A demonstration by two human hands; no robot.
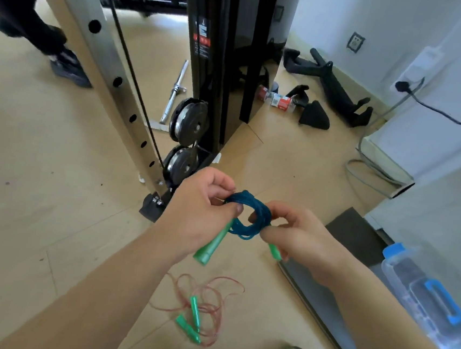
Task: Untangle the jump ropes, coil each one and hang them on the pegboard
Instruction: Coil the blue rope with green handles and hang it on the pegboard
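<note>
A blue jump rope [250, 218] is wound into a small tight coil, held up above the floor between both hands. My left hand [200, 211] pinches the coil's left side, and one green handle [212, 245] hangs down below it. My right hand [299, 234] grips the coil's right side, with the other green handle [274, 251] poking out under its fingers. A red jump rope [206, 298] lies loose and tangled on the floor below, its two green handles [191, 322] side by side. No pegboard is in view.
A steel cable machine [114, 78] with black weight plates [189, 119] stands just ahead. A chrome bar [174, 93], black attachments [336, 83] and cans lie behind it. A large water bottle [422, 299] stands at right beside a grey mat [356, 234]. Another person's legs [28, 14] are at far left.
</note>
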